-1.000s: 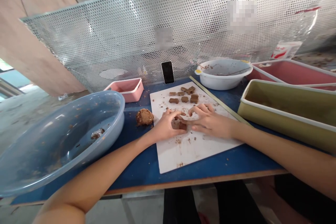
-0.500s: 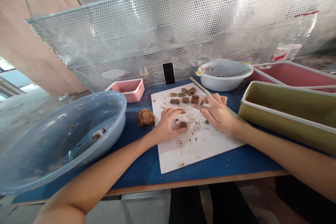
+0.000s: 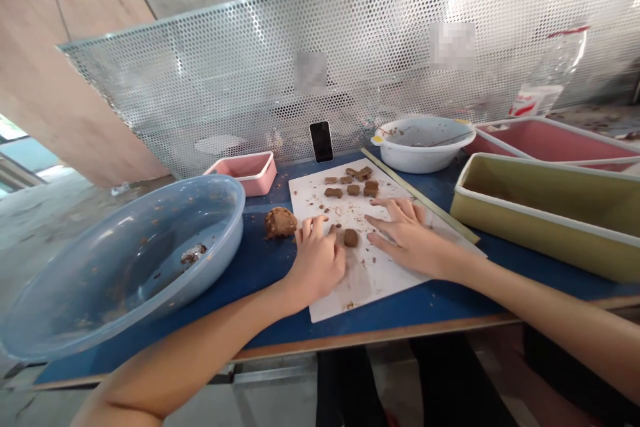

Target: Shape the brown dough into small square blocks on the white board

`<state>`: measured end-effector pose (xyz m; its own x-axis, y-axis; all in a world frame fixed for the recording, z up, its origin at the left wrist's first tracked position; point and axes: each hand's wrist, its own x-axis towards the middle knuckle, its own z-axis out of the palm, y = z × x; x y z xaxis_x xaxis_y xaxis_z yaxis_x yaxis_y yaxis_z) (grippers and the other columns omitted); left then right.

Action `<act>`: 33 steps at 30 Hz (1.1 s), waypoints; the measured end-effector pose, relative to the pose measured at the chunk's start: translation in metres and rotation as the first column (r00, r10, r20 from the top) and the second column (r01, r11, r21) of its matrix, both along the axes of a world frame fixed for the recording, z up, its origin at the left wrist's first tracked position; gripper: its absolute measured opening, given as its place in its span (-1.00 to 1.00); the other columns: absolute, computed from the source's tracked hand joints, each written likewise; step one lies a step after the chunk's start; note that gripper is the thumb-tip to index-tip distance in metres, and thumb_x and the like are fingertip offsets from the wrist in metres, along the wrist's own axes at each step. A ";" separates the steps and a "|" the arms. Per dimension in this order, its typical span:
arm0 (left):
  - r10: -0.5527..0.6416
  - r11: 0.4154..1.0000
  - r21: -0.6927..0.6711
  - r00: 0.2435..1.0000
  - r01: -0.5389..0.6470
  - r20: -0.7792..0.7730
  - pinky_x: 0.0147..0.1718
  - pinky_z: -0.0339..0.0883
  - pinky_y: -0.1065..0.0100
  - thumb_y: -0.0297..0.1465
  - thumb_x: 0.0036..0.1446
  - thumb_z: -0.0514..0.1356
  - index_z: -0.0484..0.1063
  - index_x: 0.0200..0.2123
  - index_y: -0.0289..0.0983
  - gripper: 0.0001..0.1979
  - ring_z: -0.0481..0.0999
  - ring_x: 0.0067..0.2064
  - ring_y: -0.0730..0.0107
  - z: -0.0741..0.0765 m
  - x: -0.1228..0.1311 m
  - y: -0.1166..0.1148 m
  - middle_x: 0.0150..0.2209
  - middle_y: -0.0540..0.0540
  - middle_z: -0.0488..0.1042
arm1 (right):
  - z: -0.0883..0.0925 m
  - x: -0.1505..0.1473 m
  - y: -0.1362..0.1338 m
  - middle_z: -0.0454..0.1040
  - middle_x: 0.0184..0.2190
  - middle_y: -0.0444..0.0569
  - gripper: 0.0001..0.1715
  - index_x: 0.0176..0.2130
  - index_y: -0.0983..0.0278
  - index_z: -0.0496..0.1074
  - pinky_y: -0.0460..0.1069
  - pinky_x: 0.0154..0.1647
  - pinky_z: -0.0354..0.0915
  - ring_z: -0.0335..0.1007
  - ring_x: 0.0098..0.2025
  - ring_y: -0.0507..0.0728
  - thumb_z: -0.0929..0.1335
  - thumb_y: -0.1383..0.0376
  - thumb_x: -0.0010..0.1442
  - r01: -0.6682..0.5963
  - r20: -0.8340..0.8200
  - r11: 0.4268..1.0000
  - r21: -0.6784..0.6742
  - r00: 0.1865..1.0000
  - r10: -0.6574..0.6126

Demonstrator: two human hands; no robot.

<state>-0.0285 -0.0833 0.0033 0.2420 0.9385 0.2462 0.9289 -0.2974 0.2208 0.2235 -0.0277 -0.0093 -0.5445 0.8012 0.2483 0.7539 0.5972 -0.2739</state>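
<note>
On a white board (image 3: 370, 287) lies a small brown clay block (image 3: 351, 237), between my two hands. My left hand (image 3: 319, 260) rests at the board's left part, fingers bent and apart, nothing visible in it. To the block's right, my right hand (image 3: 407, 240) is spread low over the board, its fingertips pointing toward the block and holding nothing. Several shaped clay pieces (image 3: 353, 190) sit in loose rows at the board's far side, with crumbs scattered about. Just left of my left hand is a larger rough clay lump (image 3: 281, 222) on the blue table.
A big blue basin (image 3: 150, 307) stands at left, a small pink box (image 3: 257, 180) behind it. A phone (image 3: 321, 141) leans on the perforated metal screen (image 3: 225, 80). At right are a white basin (image 3: 420, 159), a greenish strip (image 3: 425, 200), an olive trough (image 3: 530, 230) and a plastic bottle (image 3: 543, 87).
My left hand has drawn back from around the clay block, toward me. My right hand has come nearer and lower, its pinched fingers now spread. The view has shifted slightly.
</note>
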 end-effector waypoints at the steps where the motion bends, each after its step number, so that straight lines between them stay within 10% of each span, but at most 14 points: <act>1: -0.017 1.000 -0.010 1.000 0.017 -0.004 0.33 0.27 -0.36 -0.42 0.43 0.10 0.63 0.06 -0.28 -0.68 0.22 0.40 -0.35 -0.001 0.001 -0.003 0.39 -0.41 0.34 | -0.002 -0.002 -0.010 0.22 0.56 0.29 -0.26 0.40 0.15 0.56 0.63 0.54 0.04 -0.02 0.62 0.62 0.16 -0.16 0.63 0.006 0.014 1.000 -0.020 1.000 -0.006; 18: -0.117 0.989 -0.081 0.990 0.123 0.075 0.39 0.24 -0.38 -0.52 0.41 0.09 0.56 0.04 -0.28 -0.72 0.17 0.52 -0.36 -0.006 0.004 -0.008 0.53 -0.39 0.24 | 0.012 -0.045 -0.056 0.14 0.63 0.19 -0.56 0.14 0.15 0.56 0.50 0.62 -0.01 -0.16 0.71 0.47 0.21 0.06 0.55 0.108 0.023 0.950 -0.292 0.994 -0.106; 33: -0.145 0.989 -0.031 0.987 0.147 0.068 0.38 0.26 -0.43 -0.45 0.43 0.12 0.58 0.02 -0.25 -0.76 0.19 0.49 -0.36 -0.013 0.002 -0.007 0.49 -0.37 0.29 | 0.005 -0.044 -0.060 0.17 0.61 0.20 -0.51 0.21 0.12 0.54 0.54 0.56 0.04 -0.14 0.69 0.51 0.21 0.03 0.53 0.099 0.031 0.968 -0.229 0.995 -0.095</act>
